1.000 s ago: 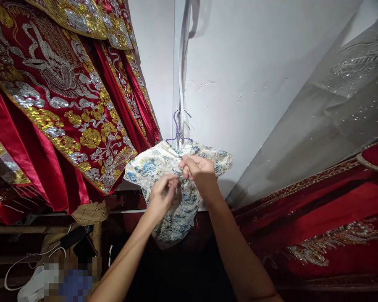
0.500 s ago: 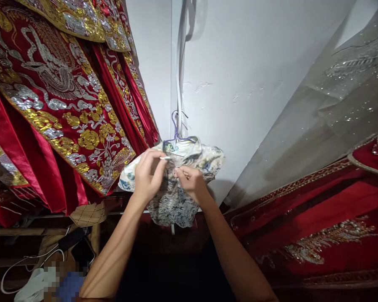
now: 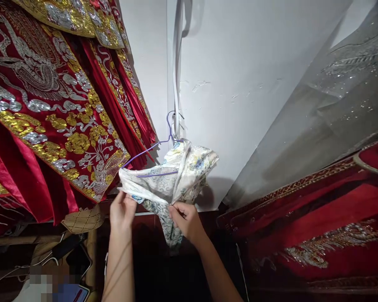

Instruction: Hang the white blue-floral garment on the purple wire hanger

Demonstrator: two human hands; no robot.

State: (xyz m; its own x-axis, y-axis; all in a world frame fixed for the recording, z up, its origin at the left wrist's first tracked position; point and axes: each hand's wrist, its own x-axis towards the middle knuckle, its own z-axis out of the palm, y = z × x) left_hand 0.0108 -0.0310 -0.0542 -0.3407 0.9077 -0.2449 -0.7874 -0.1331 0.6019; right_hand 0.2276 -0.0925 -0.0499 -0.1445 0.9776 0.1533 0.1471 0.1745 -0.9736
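Red embroidered robes [image 3: 50, 105] hang up-left of left hand. Left hand [image 3: 122, 212] pinches lower left edge of floral garment [image 3: 168, 178], fingers closed on cloth. Garment hangs just above both hands on purple wire hanger [image 3: 154, 147], hooked at white wall [image 3: 239, 84]. Right hand [image 3: 184, 219] grips bunched fabric at garment's lower middle. Red beaded fabric [image 3: 318, 218] lies well right of right hand.
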